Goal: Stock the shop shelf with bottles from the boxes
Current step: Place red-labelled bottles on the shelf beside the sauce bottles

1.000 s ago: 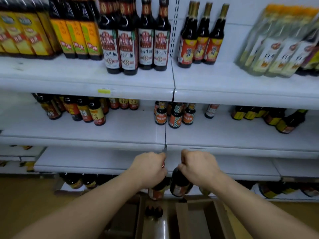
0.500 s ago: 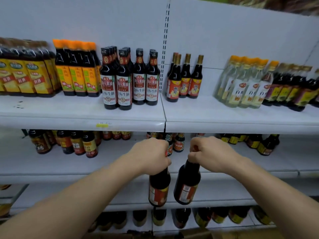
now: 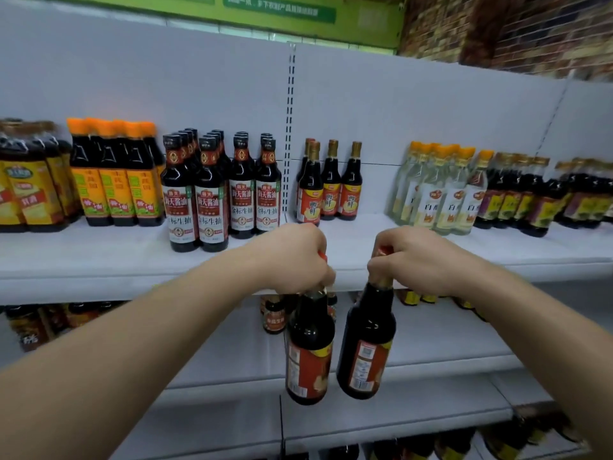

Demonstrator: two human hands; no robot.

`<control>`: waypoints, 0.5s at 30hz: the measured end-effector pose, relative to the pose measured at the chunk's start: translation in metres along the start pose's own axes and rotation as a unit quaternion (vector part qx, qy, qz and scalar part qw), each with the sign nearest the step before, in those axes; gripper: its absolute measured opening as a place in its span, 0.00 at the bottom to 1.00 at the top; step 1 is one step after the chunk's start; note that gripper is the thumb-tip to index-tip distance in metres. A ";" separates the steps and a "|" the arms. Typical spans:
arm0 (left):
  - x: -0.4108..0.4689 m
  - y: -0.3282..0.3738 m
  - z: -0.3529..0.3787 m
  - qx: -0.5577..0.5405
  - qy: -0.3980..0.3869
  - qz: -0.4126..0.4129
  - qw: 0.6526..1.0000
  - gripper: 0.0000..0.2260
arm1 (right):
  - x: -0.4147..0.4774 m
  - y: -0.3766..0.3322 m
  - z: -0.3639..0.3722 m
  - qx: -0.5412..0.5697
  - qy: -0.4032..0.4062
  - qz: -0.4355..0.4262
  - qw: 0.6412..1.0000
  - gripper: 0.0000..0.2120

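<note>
Top shelf (image 3: 99,260), carrying a gold-capped row (image 3: 331,184) set back from its front edge. Left hand (image 3: 292,257) and right hand (image 3: 421,260) each clench a neck at that edge; left bottle (image 3: 308,353) and right bottle (image 3: 366,343) hang near-upright below it.

Shop: tiered white shelves (image 3: 99,270), rows of labelled sauce bottles (image 3: 212,200), probably grocery.

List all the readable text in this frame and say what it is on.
"海天酱油" and "金标生抽": white-labelled dark bottles.
"鲜": orange-labelled bottles.
"白": clear bottles.
Green sign: too blurred to read.
Back labels of left held bottle and right held bottle: too small to read.
</note>
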State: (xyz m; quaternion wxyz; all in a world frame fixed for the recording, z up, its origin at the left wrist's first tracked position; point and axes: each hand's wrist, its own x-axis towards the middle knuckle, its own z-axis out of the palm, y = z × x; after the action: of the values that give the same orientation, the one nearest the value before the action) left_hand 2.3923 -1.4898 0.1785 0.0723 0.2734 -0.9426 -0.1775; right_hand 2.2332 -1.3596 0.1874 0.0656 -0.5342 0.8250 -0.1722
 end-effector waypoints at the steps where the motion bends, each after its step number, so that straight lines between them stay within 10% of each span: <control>1: 0.006 0.002 -0.004 -0.005 0.003 0.004 1.000 0.11 | 0.004 0.002 -0.005 -0.001 0.003 -0.006 1.000 0.08; 15: 0.093 0.034 -0.059 -0.058 0.051 -0.011 0.997 0.10 | 0.090 0.038 -0.084 0.075 0.060 -0.065 0.993 0.08</control>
State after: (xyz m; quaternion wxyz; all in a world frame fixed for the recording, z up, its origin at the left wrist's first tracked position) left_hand 2.3111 -1.5304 0.2499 0.1339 0.2877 -0.9228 -0.2187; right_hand 2.1379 -1.4093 0.2595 0.0448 -0.5689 0.7759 -0.2691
